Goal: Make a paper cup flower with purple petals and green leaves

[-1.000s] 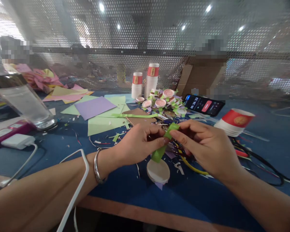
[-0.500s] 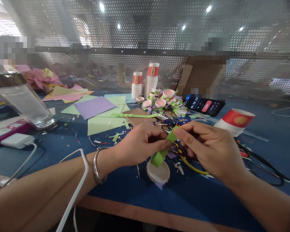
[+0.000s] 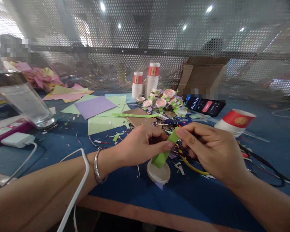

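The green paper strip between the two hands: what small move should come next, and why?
Perhaps the right hand should gently fold the green strip at its upper end: its fingertips are already there, the left hand pinches lower down to steady it, and the bottom end, overlapping the white disc in view, is in neither hand's fingers.

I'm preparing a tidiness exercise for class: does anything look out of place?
Yes: paper scraps lie strewn over the blue table, some between the white disc and yellow cable, in no order.

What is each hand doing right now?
Left hand: closed, pinching the green strip.
Right hand: closed, pinching the strip's upper end.
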`<state>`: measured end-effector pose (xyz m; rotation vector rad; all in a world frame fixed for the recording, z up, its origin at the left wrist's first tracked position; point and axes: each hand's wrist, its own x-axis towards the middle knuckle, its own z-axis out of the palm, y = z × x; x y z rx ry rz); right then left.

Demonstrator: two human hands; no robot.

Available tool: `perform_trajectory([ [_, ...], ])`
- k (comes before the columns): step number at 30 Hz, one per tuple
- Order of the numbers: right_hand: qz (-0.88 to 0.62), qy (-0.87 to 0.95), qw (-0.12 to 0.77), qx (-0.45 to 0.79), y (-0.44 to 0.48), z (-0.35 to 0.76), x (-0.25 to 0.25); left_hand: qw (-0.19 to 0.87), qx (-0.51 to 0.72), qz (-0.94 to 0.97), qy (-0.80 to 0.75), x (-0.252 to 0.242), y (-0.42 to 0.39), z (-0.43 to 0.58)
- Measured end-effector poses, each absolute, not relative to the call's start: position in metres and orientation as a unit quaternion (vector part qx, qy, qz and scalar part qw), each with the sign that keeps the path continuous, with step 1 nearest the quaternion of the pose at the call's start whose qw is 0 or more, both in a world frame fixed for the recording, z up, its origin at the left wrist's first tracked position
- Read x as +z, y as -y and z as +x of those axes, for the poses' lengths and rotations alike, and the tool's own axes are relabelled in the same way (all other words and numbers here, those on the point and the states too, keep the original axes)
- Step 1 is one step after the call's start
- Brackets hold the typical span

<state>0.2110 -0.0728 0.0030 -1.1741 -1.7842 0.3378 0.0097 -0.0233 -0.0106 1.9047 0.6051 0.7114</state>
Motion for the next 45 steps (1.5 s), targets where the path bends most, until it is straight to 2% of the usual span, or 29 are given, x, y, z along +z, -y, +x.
perform_trajectory([
  [19, -0.474, 0.745, 0.442, 0.157, 0.074, 0.209, 0.004, 0.458, 0.324, 0.778, -0.282, -0.006, 0.026, 0.011],
  [28, -0.489, 0.722, 0.454, 0.184, 0.068, 0.212, 0.002, 0.584, 0.245, 0.736, -0.239, -0.006, 0.023, 0.006],
  [33, -0.503, 0.697, 0.47, 0.201, 0.065, 0.217, 0.002, 0.588, 0.205, 0.739, -0.258, -0.003, 0.022, 0.002],
  [39, -0.521, 0.667, 0.486, 0.218, 0.06, 0.226, -0.002, 0.651, 0.161, 0.696, -0.255, -0.001, 0.023, 0.0],
  [45, -0.516, 0.669, 0.482, 0.234, 0.061, 0.228, -0.004, 0.648, 0.133, 0.706, -0.252, 0.004, 0.025, -0.005],
])
